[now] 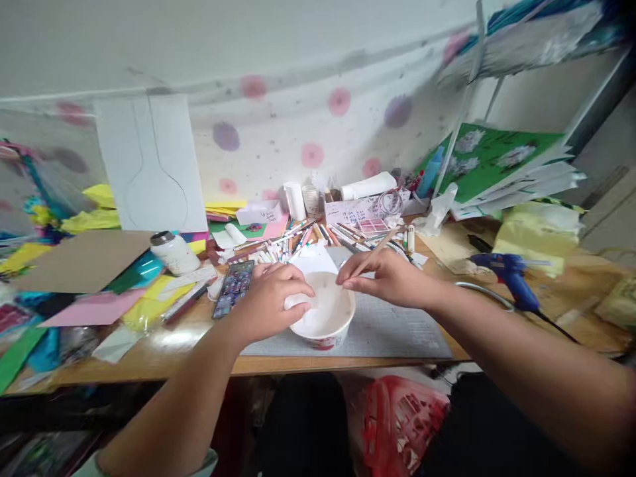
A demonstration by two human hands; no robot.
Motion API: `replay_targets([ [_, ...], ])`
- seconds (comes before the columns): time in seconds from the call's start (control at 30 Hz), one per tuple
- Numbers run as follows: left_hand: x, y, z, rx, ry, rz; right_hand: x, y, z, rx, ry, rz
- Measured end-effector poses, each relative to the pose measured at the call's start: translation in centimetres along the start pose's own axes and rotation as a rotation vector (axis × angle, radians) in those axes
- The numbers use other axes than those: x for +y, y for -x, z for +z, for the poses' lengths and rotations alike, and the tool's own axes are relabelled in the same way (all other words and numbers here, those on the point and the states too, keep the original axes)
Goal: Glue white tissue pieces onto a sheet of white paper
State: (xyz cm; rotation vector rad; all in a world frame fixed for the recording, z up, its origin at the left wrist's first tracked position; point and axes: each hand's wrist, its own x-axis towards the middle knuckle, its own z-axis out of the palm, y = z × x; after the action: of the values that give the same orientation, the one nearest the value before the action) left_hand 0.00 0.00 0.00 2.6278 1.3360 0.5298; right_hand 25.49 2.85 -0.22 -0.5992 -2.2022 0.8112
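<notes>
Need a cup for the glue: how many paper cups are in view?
1: the white paper cup on the grey mat, left hand gripping its rim, right hand over it. Clutter may hide more.

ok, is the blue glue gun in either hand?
No, the glue gun lies on the desk, right of the right hand; both hands are at the white bowl.

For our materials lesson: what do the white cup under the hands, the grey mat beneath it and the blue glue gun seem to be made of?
Cup: probably paper, matte white with a rolled rim and red print.
Mat: likely rubbery plastic, dull grey with faint grid lines.
Glue gun: hard plastic, glossy blue moulded body.
</notes>
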Motion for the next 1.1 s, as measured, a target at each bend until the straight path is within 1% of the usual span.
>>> replay_targets([
  [0.1,0.6,1.8,0.1,0.092,0.005,-0.062,-0.4,2.3,-1.3,0.127,-0.024,0.065],
  [0.2,1.0,4.1,0.7,0.11,0.024,-0.09,-0.6,5.3,-2.4,0.224,-0.031,0.081],
  [0.3,1.1,6.2,1.8,0.122,0.027,-0.096,-0.9,8.6,-3.0,0.242,-0.002,0.056],
  [0.37,1.2,6.7,2.5,0.162,0.022,-0.095,-1.3,10.5,-3.3,0.219,0.054,0.046],
  [0.47,2.0,6.1,3.1,0.233,0.018,-0.074,-2.0,12.3,-3.4,0.156,0.087,0.021],
  [0.53,3.2,5.1,3.6,0.264,0.021,-0.044,-2.4,12.8,-3.4,0.108,0.059,-0.002],
  [0.6,4.8,4.0,4.3,0.286,0.028,-0.011,-2.6,12.9,-3.5,0.05,0.028,0.003],
  [0.7,7.5,2.8,6.1,0.314,0.047,0.019,-2.4,12.6,-3.4,-0.05,-0.002,0.04],
  [0.77,8.6,1.9,6.9,0.311,0.072,0.037,-1.9,12.2,-3.3,-0.101,0.003,0.078],
  [0.8,8.6,1.4,7.0,0.308,0.093,0.053,-1.6,12.0,-3.2,-0.118,0.014,0.101],
  [0.83,8.2,0.8,6.9,0.315,0.117,0.059,-1.3,11.8,-3.3,-0.135,0.027,0.122],
  [0.87,7.3,-0.1,6.5,0.334,0.125,0.049,-0.9,11.5,-3.3,-0.149,0.036,0.136],
  [0.9,5.9,-1.1,6.0,0.363,0.088,-0.004,-0.6,11.2,-3.4,-0.162,0.042,0.14],
  [0.97,1.8,-3.7,4.9,0.382,0.028,-0.129,-0.1,10.6,-3.9,-0.198,0.052,0.148],
  [1.0,-0.5,-5.2,4.5,0.369,-0.003,-0.176,0.1,10.3,-4.1,-0.217,0.058,0.152],
  [1.03,-2.9,-6.7,4.2,0.326,-0.033,-0.206,0.4,10.0,-4.4,-0.23,0.066,0.161],
  [1.1,-6.9,-9.5,4.4,0.202,-0.087,-0.221,0.9,9.7,-5.0,-0.233,0.076,0.175],
])
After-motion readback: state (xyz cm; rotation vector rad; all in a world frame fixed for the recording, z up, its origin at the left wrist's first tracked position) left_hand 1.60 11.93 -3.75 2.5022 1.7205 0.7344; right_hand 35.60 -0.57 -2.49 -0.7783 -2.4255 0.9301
